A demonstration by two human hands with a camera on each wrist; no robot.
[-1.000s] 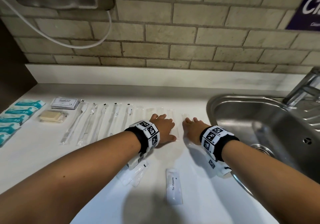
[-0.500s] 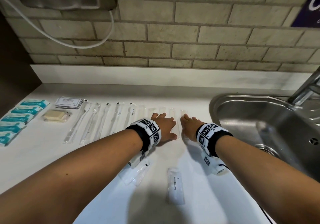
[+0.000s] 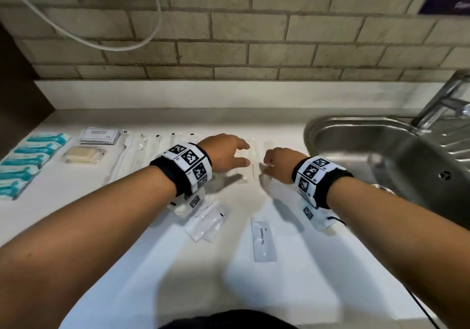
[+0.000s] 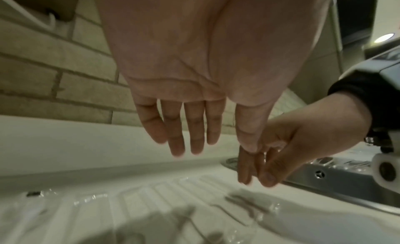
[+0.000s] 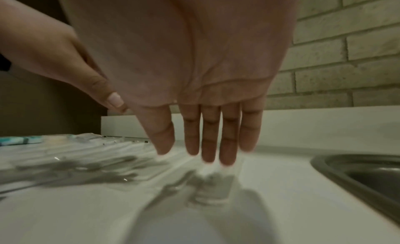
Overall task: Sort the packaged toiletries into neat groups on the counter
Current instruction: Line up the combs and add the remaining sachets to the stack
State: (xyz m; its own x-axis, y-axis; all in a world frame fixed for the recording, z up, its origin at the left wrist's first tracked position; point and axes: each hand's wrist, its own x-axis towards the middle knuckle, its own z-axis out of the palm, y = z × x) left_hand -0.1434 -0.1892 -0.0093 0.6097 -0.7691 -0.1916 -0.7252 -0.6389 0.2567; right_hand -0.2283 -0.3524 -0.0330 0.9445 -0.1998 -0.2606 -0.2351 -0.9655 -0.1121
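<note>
Both your hands sit just above the right end of the clear-sleeve row at the back of the desk. Left hand: fingers straight and loosely apart, holding nothing. Right hand: the wrist view shows straight fingers close together pointing down at the desk. The left wrist view hints at a pinch on something clear, but it's too blurred to call.

Where things are:
- teal packets far left, card packs and tan pack beside them, all grouped
- sleeve row runs from there to your hands
- unsorted near you: white sachets under your left wrist, Toothpaste sachet alone in the middle

Risks from here:
- Sleeves are clear on a white desk. It's easy to catch a neighbour's edge and skew the row when you nudge the end one.
- The last sleeve lies near the sink. A rightward sweep could slide it over the rim; the film probably has little grip on that surface.
- The left wrist rig hangs low over the white sachets. Pulling the arm back flat could drag them out of place.
- Your hands are nearly touching, so one may knock what the other just aligned.

Lift clear before retracting.
</note>
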